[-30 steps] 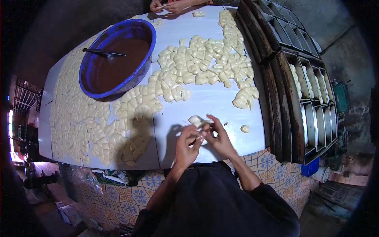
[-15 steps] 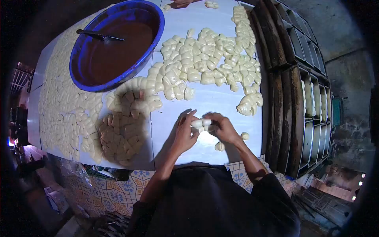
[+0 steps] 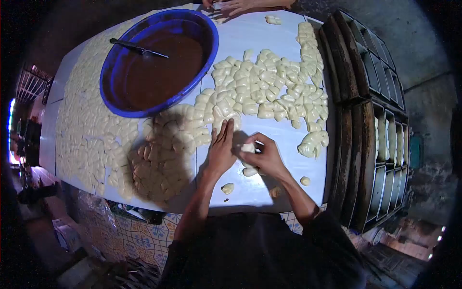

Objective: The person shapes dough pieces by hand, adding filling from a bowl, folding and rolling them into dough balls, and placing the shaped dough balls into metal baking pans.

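Observation:
My left hand [image 3: 222,151] lies with its fingers stretched out, the fingertips at the near edge of the pale dough pieces [image 3: 269,77] spread over the white table. Beside it, my right hand [image 3: 265,156] pinches a small dough piece [image 3: 248,148] between thumb and fingers. Below that hand another dough lump [image 3: 250,171] rests on the table, partly covered. Nearer to me sit a small loose dough piece [image 3: 227,188], a shaded one [image 3: 275,192] and a round one [image 3: 305,181].
A blue basin [image 3: 107,96] of brown mixture stands at the back left, a dark-handled utensil [image 3: 139,48] lying in it. More dough covers the table's left side. Stacked metal moulds [image 3: 380,178] stand along the right edge. Another person's hand [image 3: 238,6] works at the far edge.
Both hands were together around a cluster of dough pieces. The left has moved forward to the dough mass and flattened; the right now holds one piece. The view has shifted slightly.

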Demonstrator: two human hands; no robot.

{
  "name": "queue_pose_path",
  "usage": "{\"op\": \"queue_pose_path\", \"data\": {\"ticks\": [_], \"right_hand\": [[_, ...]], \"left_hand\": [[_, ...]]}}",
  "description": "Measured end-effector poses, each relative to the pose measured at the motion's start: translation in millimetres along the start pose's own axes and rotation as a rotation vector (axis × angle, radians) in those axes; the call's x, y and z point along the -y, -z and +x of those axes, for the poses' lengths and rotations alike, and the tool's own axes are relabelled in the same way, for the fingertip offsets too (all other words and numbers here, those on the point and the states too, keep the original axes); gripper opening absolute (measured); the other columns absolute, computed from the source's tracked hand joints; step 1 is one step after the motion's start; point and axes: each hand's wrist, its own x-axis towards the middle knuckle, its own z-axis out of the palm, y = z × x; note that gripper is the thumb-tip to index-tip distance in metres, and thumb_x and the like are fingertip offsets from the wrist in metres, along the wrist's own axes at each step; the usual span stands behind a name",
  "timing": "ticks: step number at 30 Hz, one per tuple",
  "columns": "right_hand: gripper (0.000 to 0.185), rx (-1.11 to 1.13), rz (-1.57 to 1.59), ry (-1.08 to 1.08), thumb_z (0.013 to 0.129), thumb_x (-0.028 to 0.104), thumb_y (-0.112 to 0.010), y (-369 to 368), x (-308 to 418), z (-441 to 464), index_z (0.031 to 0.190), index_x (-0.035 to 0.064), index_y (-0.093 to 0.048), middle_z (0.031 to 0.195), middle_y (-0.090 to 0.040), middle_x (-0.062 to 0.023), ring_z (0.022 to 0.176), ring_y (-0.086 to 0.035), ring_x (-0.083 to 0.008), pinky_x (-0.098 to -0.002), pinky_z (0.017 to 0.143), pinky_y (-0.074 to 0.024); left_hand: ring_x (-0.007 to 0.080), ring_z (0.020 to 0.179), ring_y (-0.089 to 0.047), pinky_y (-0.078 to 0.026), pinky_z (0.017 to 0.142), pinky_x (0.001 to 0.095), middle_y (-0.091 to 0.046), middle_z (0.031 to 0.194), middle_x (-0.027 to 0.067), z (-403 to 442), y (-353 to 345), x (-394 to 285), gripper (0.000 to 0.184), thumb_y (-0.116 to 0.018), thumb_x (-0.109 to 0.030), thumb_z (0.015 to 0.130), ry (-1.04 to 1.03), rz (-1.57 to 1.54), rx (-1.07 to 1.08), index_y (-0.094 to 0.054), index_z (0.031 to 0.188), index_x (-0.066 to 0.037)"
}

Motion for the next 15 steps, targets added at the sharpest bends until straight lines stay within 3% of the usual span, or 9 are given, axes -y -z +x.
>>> {"op": "queue_pose_path", "data": {"ticks": [1,2,4,5,8,10,12,14,15], "right_hand": [[0.041,0.008,0.075,0.157,0.073,0.008,-0.079,5,36,-24,0.108,0.0003,-0.06,0.102,-0.052,-0.0034,0.096,-0.056,-0.0133,-0.0268,0.083,-0.0501],[0.051,0.025,0.239,0.302,0.075,0.007,-0.078,12,50,-41,0.121,0.0005,-0.057,0.122,-0.043,-0.0061,0.108,-0.053,-0.0159,-0.0283,0.089,-0.0522],[0.051,-0.09,0.252,0.367,0.078,0.01,-0.075,24,50,-62,0.125,0.0027,-0.056,0.13,-0.039,-0.0065,0.11,-0.054,-0.0177,-0.0288,0.09,-0.054],[0.04,-0.142,0.186,0.269,0.081,0.009,-0.072,29,47,-72,0.12,0.0035,-0.061,0.133,-0.04,-0.0071,0.108,-0.056,-0.0174,-0.0279,0.088,-0.0544],[0.026,-0.382,-0.083,0.366,0.083,0.008,-0.068,4,35,-87,0.109,0.0015,-0.067,0.106,-0.059,-0.0104,0.093,-0.061,-0.0177,-0.0279,0.074,-0.0511],[0.021,-0.419,-0.098,0.371,0.087,0.012,-0.065,-13,30,-89,0.105,0.0006,-0.068,0.094,-0.059,-0.0095,0.086,-0.059,-0.0166,-0.0264,0.069,-0.0475],[0.028,-0.299,0.007,0.273,0.093,0.024,-0.058,-12,36,-82,0.104,0.0003,-0.068,0.09,-0.054,-0.0079,0.089,-0.055,-0.0172,-0.0277,0.076,-0.046],[0.047,-0.311,-0.015,0.508,0.096,0.044,-0.048,-17,42,-72,0.111,0.0024,-0.065,0.111,-0.044,-0.0111,0.11,-0.045,-0.0222,-0.034,0.095,-0.0377],[0.049,-0.182,-0.054,0.599,0.094,0.047,-0.051,-24,41,-71,0.111,0.0032,-0.065,0.116,-0.042,-0.0119,0.113,-0.044,-0.0235,-0.0343,0.096,-0.0373]], "left_hand": [[0.0276,0.137,-0.033,-0.024,0.113,0.0444,-0.039,0.144,0.0191,-3,7,-10,0.068,-0.057,0.002,0.079,0.002,-0.032,-0.08,-0.031,0.142,0.001],[0.0276,0.137,-0.033,-0.024,0.113,0.0444,-0.039,0.144,0.0191,-8,10,-20,0.068,-0.057,0.002,0.079,-0.007,-0.031,-0.079,-0.031,0.142,0.001],[0.0208,0.128,-0.045,-0.034,0.107,0.0374,-0.049,0.137,0.0155,-23,14,-45,0.047,-0.056,-0.007,0.09,0.183,-0.864,-0.034,-0.045,0.135,0.002],[0.0167,0.115,-0.053,-0.039,0.101,0.0322,-0.055,0.13,0.0119,-31,14,-66,0.036,-0.056,-0.016,0.095,0.087,-1.109,-0.099,-0.054,0.127,0.002],[0.015,0.103,-0.058,-0.049,0.086,0.0278,-0.061,0.116,0.0109,-56,12,-106,0.034,-0.06,-0.017,0.093,0.084,-1.103,-0.121,-0.059,0.122,0.002],[0.0128,0.092,-0.06,-0.051,0.075,0.025,-0.064,0.106,0.0106,-68,9,-110,0.031,-0.065,-0.014,0.09,0.235,-1.122,-0.203,-0.062,0.115,0.004],[0.0117,0.085,-0.061,-0.051,0.07,0.0258,-0.066,0.101,0.0099,-77,1,-99,0.025,-0.064,-0.01,0.09,0.194,-1.075,-0.342,-0.063,0.109,0.006],[0.0121,0.085,-0.062,-0.051,0.07,0.0264,-0.066,0.101,0.0105,-83,14,-103,0.02,-0.06,-0.008,0.092,0.183,-0.906,-0.362,-0.064,0.105,0.007],[0.0126,0.081,-0.063,-0.051,0.07,0.0254,-0.067,0.093,0.0093,-83,20,-105,0.013,-0.062,-0.003,0.088,0.234,-1.312,-0.306,-0.066,0.098,0.005]]}}
